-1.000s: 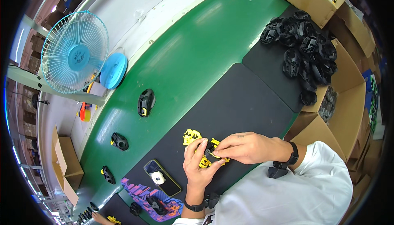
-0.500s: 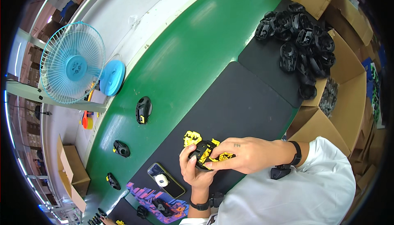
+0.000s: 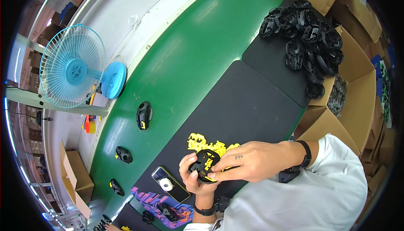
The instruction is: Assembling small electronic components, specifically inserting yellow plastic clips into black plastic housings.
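A black computer-mouse shell (image 3: 198, 168) rests in my left hand (image 3: 192, 181), whose fingers and thumb wrap its left and near edges. The hollow side faces up, with yellow plastic showing inside. My right hand (image 3: 252, 158) reaches over from the right, its fingers drawn together at the shell's right edge. A small yellow plastic part (image 3: 211, 179) shows at its fingertips, against the shell; the exact grip is partly hidden. Just beyond the shell, a heap of yellow plastic parts (image 3: 197, 142) lies on the black mat (image 3: 240, 109), partly covered by my right hand.
Black mouse shells (image 3: 311, 33) are piled at the far right, beside an open cardboard box (image 3: 357, 100). Several mouse shells with yellow parts, one here (image 3: 144, 115), sit along the green surface (image 3: 168, 88). Left of my hands lies a phone (image 3: 179, 191). A blue fan (image 3: 75, 71) stands far left.
Both hands and the shell have shifted slightly left and toward me. More of the yellow heap shows beyond them. My right fingers have moved to the shell's near right edge.
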`<act>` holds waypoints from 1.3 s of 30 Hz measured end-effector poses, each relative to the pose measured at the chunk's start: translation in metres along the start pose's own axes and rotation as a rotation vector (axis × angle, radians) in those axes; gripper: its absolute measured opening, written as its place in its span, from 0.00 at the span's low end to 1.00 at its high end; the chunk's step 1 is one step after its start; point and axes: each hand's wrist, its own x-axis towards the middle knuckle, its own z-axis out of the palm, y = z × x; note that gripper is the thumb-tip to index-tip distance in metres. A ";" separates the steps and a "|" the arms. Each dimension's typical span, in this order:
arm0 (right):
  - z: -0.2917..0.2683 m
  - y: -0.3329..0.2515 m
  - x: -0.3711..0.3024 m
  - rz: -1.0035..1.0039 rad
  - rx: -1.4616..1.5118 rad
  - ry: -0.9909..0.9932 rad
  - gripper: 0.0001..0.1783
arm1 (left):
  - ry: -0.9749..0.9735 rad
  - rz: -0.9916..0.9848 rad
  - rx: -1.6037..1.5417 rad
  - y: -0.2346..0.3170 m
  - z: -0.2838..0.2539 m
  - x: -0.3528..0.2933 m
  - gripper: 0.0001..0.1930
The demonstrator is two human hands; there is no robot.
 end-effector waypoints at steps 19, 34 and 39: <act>-0.016 0.078 -0.049 0.726 -0.437 0.119 0.42 | 0.151 -0.601 -0.126 -0.021 -0.006 -0.039 0.21; -0.047 0.091 -0.058 0.757 0.033 -0.307 0.25 | 0.066 -0.764 -0.023 -0.034 -0.017 -0.082 0.08; -0.041 0.098 -0.063 0.575 -0.027 0.003 0.38 | 0.107 -0.799 -0.010 -0.030 -0.016 -0.077 0.08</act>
